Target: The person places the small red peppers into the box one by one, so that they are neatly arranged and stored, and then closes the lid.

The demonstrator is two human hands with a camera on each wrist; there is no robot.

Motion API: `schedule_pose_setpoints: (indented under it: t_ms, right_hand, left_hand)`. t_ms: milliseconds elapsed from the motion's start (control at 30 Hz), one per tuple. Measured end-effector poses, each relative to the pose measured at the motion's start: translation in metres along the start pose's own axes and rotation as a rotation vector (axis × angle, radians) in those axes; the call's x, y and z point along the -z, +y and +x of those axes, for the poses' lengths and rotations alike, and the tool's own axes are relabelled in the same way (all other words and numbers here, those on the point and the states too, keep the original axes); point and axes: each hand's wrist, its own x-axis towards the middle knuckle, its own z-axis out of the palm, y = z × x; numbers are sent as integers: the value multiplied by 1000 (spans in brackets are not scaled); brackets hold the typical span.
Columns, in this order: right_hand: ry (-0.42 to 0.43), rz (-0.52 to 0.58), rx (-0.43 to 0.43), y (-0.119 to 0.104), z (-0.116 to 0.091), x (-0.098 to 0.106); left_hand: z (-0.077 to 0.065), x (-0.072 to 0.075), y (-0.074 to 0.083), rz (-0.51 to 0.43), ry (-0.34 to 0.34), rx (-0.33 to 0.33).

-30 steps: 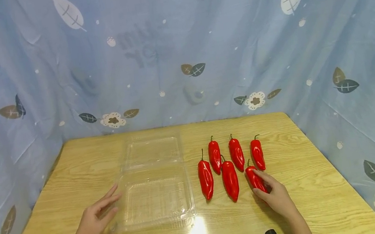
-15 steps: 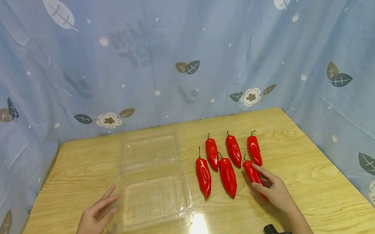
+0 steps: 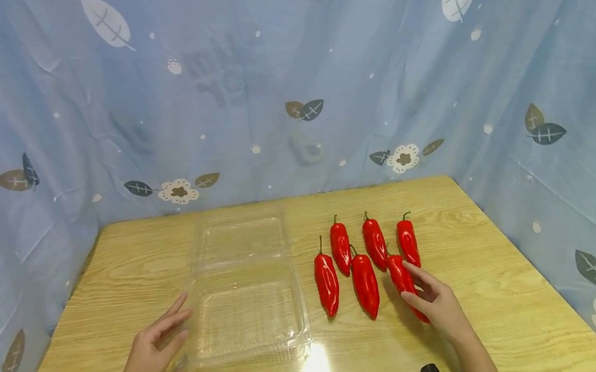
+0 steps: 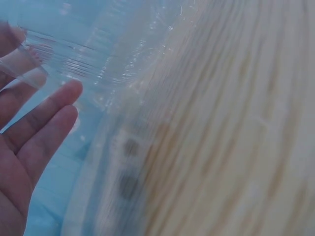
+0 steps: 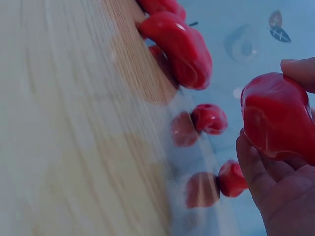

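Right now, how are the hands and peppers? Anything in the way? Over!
Right hand grips one red pepper. Left hand, fingers extended, at left edge of clear plastic clamshell. Other red peppers lie between held pepper and clamshell.

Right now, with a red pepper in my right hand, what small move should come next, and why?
Probably carry the held pepper leftward over the near half of the transparent container: your right hand grips the pepper, the container lies open, and your left hand is at its left edge.
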Motion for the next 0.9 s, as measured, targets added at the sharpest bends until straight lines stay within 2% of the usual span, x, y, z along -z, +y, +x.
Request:
schedule_pose_setpoints:
  t_ms: [333,633,900]
  right_hand:
    - [-63,14,96,-8,6,-13]
    - [-199,58,201,-25,21,-35]
    - [-292,76,249,-41,30,-57]
  left_hand:
    - [0,-1,3,53,19,-6]
    - [0,0,1,53,12,-4]
    - [-1,-1,-2,52,9,0]
